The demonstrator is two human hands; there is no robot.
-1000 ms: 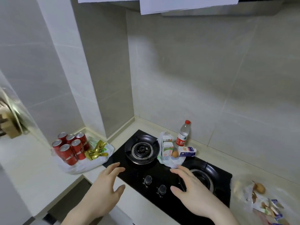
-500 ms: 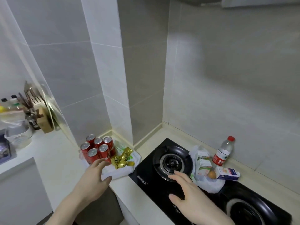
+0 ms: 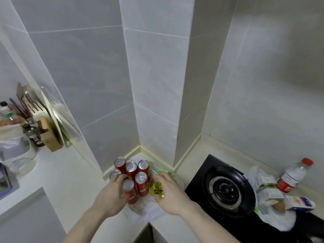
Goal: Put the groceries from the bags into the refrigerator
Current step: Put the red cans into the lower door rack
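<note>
**Hands at the red cans**

The left hand (image 3: 112, 195) curls its fingers around the nearest red can (image 3: 129, 191) and holds it. That can stands up straight with five more red cans (image 3: 138, 172) in a tight bunch on a white bag (image 3: 147, 210), in the corner of the counter (image 3: 57, 174). The right hand (image 3: 169, 193) has loose, spread fingers and rests on the gold packets (image 3: 156, 188) just beside the cans; I cannot tell if it grips them. To the right is a black stove (image 3: 226, 188). Past it lies another white bag (image 3: 273, 220) with cartons (image 3: 268, 194) and an egg (image 3: 278, 206). A small box (image 3: 300, 203) lies near it, and a water bottle (image 3: 293, 177) stands by the wall.
</note>
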